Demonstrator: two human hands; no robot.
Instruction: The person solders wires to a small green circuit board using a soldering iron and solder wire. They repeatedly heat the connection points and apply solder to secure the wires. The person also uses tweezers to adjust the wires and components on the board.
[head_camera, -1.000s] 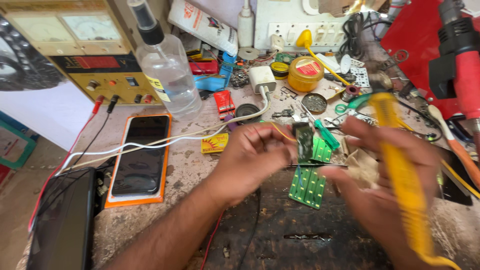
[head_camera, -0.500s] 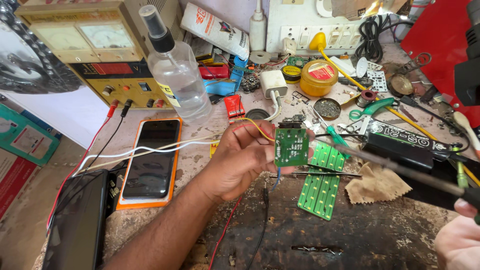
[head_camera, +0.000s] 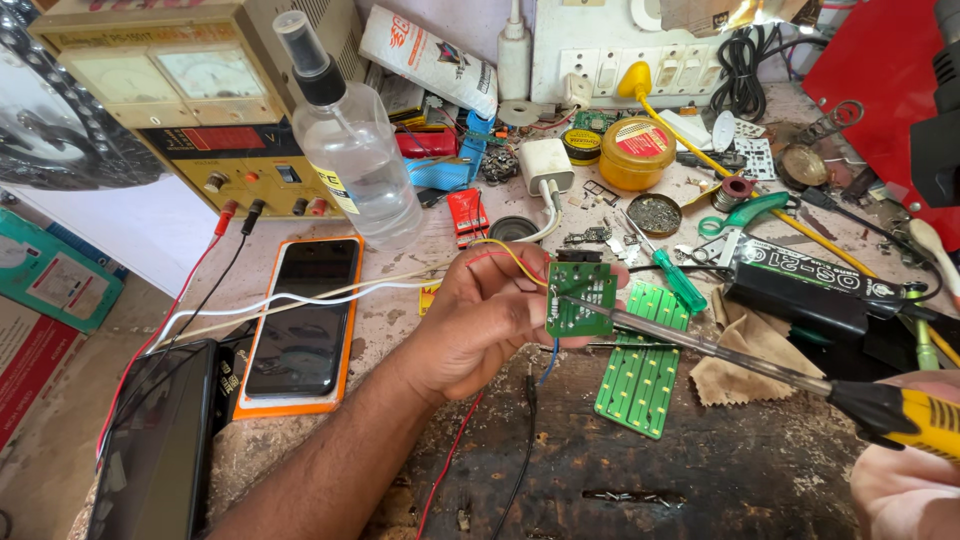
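1. Clutter covers the workbench (head_camera: 330, 420); at its far left a dark tablet-like slab (head_camera: 160, 450) lies flat near the front edge, and just beside it rests a black phone in an orange case (head_camera: 303, 322), screen up

2. Behind the phone stands a beige bench power supply (head_camera: 190, 100) with two dial meters, red and black leads running from its front down toward the slab

3. Beside the supply a clear spray bottle (head_camera: 355, 150) with a black nozzle stands upright; white cables (head_camera: 300, 297) pass in front of it, across the top of the phone

4. At the middle the left hand (head_camera: 490, 320) comes in from the lower left, thumb and fingers pinching a small green circuit board (head_camera: 580, 298) by its left edge and holding it upright above the bench, its face turned toward the camera; yellow, red and blue wires trail from the board

5. Just right of the held board a larger green panel of boards (head_camera: 642, 375) lies flat on the dark part of the bench, with a tan cloth (head_camera: 745, 355) next to it

6. A soldering iron (head_camera: 740, 365) reaches in from the right, its metal tip touching the face of the held board

7. At the lower right corner the right hand (head_camera: 905, 490) is closed around the iron's yellow and black handle, largely cut off by the frame edge

8. Farther back, a yellow tin (head_camera: 637, 152) sits near a white switchboard (head_camera: 640, 50)
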